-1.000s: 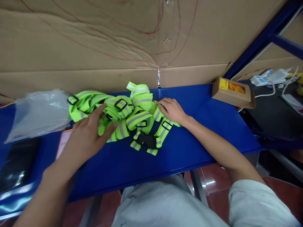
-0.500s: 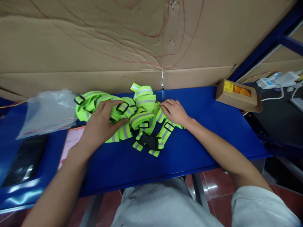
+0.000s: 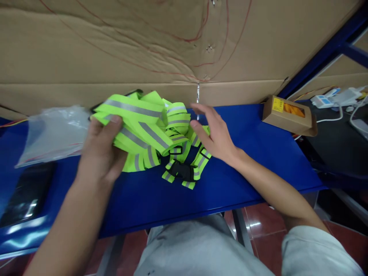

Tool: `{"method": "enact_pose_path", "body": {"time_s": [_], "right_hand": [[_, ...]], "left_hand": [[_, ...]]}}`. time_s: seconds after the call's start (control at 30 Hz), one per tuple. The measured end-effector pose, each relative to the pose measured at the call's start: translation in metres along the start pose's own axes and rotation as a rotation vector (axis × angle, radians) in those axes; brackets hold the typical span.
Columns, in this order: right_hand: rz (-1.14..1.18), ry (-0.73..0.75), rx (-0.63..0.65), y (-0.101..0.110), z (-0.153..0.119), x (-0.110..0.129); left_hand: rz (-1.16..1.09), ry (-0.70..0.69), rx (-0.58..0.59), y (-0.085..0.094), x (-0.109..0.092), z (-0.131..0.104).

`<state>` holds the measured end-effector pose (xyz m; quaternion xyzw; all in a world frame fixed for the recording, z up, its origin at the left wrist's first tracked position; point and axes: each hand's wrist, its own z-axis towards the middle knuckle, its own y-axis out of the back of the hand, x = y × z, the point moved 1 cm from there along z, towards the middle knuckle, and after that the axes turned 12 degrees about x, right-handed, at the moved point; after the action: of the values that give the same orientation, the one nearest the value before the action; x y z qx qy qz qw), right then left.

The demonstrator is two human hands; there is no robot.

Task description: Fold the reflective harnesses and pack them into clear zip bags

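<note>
A bundle of neon-green reflective straps (image 3: pixel 135 111) with grey stripes is gripped in my left hand (image 3: pixel 100 149), its thumb pressed on top. The bundle is tilted up, and its far side is hidden. Beside it on the blue table lies another green reflective strap (image 3: pixel 178 120), folded in layers, with a black buckle (image 3: pixel 184 171) and black sliders at its near end. Over the right edge of that strap hovers my right hand (image 3: pixel 215 134), thumb and fingers apart, holding nothing.
A clear plastic bag (image 3: pixel 54 132) and a black phone-like slab (image 3: pixel 28 193) lie at left on the blue table (image 3: pixel 178 207). At the right end sits an open cardboard box (image 3: pixel 287 115) with something orange inside. Cardboard (image 3: pixel 129 50) walls off the back.
My left hand has closed on the left strap bundle and turned it up off the table. My right hand has lifted from the other strap, its fingers spreading.
</note>
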<state>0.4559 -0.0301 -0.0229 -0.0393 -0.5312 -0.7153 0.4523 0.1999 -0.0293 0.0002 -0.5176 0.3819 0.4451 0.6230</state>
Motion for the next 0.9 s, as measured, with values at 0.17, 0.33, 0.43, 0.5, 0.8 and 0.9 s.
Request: {"method": "enact_pose_path", "body": {"time_s": [0.17,0.33,0.43,0.5,0.8,0.9], "right_hand": [[0.236,0.098,0.083,-0.007,-0.010,0.042],[0.291,0.047,-0.007,-0.018,-0.023,0.011],[0.160,0.178,0.000,-0.021,-0.030,-0.005],[0.054,0.222,0.062,-0.023,-0.033,-0.006],[0.582,-0.121,-0.088,-0.029,-0.032,0.002],[0.931,-0.447,-0.149,-0.030,-0.027,-0.006]], "left_hand": [[-0.142,0.346,0.172,-0.028,0.019,-0.017],[-0.076,0.375,0.205,-0.024,0.046,-0.027],[0.035,0.367,0.227,-0.016,0.052,-0.028],[0.131,0.325,0.298,-0.013,0.050,-0.028],[0.448,0.388,0.686,-0.002,0.033,-0.027],[0.507,0.269,0.818,-0.002,0.029,-0.026]]}}
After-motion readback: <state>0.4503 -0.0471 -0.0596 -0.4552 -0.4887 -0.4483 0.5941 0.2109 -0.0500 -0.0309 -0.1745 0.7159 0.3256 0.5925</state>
